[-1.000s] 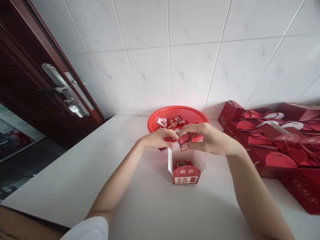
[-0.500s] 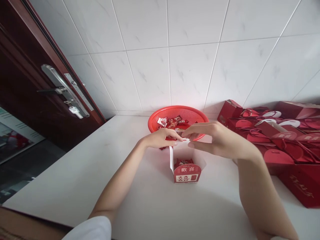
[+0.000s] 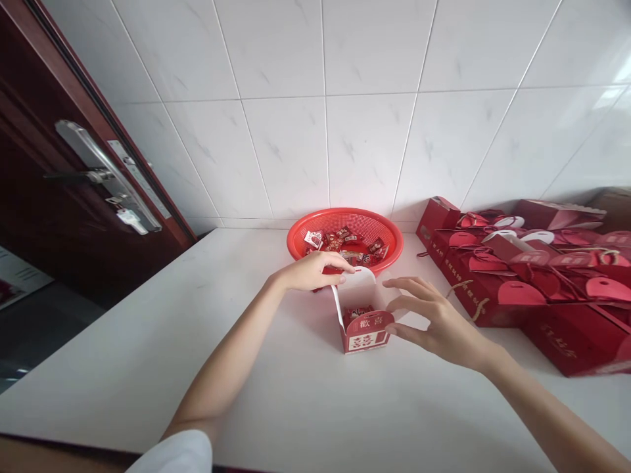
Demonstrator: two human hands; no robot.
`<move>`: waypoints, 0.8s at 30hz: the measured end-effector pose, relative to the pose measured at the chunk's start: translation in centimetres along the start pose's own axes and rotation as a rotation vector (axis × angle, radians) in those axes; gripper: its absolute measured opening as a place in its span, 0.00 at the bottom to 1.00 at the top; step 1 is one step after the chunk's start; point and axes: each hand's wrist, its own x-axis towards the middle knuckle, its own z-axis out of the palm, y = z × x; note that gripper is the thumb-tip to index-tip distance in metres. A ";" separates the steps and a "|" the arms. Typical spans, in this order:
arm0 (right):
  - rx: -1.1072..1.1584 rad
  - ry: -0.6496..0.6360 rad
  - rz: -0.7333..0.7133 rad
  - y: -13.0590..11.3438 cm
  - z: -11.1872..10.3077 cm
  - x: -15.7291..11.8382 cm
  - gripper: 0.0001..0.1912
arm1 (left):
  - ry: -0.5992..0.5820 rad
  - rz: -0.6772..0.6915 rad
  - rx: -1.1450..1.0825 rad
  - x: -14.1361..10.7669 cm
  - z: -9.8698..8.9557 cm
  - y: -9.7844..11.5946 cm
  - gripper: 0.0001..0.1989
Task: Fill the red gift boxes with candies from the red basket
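A small red box (image 3: 367, 332) with white inner walls stands upright on the white table, its top flaps raised and red packets inside it. My left hand (image 3: 318, 270) is at the box's back left corner, fingers apart, its fingertips by the back flap. On the right side of the box is my right hand (image 3: 431, 322), fingers spread, with the thumb near the front panel's edge. Behind the box sits a red plastic basket (image 3: 303, 230) holding several wrapped sweets (image 3: 335, 242).
Many red gift boxes (image 3: 493, 309) with ribbons and loop handles crowd the table's right side. A tiled wall (image 3: 365, 151) rises behind the table (image 3: 276, 394). At the left stands a dark red door (image 3: 54, 217) with a metal handle and keys.
My right hand has moved down from above the back of the box to its front right side, and its fingers have spread. My left hand stays near the back flap. The view has shifted slightly right.
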 end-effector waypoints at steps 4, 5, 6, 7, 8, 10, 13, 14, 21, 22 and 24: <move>0.110 0.109 0.084 0.5 1.1 -1.4 0.09 | -0.011 0.012 0.042 -0.4 -0.2 0.5 0.20; 0.128 0.127 0.090 0.4 1.4 -1.6 0.09 | -0.035 0.022 0.050 -0.6 -0.4 0.6 0.22; 0.144 0.136 0.088 0.3 1.7 -1.7 0.08 | -0.070 0.032 0.054 -0.7 -0.6 0.6 0.24; 0.160 0.139 0.077 0.2 2.0 -1.8 0.08 | -0.111 0.037 0.055 -0.8 -0.8 0.6 0.26; 0.177 0.143 0.060 0.1 2.3 -1.9 0.07 | -0.149 0.038 0.054 -0.9 -1.0 0.5 0.28; 0.209 0.158 0.021 -0.2 2.8 -2.0 0.07 | -0.179 0.036 0.051 -1.0 -1.2 0.5 0.30; 0.233 0.186 -0.027 -0.4 3.7 -2.1 0.06 | -0.122 0.004 0.050 -0.7 -0.6 0.8 0.30; 0.235 0.191 -0.039 -0.4 4.0 -2.2 0.06 | -0.098 -0.009 0.054 -0.5 -0.2 1.1 0.30; 0.194 0.182 -0.122 -1.2 5.5 -1.8 0.02 | -0.084 0.095 0.108 0.3 2.8 2.5 0.26; 0.185 0.184 -0.142 -1.3 5.6 -1.7 0.03 | -0.081 0.087 0.122 0.3 2.9 2.5 0.27; 0.165 0.176 -0.166 -1.2 5.9 -1.6 0.06 | -0.070 0.045 0.163 0.3 3.1 2.4 0.31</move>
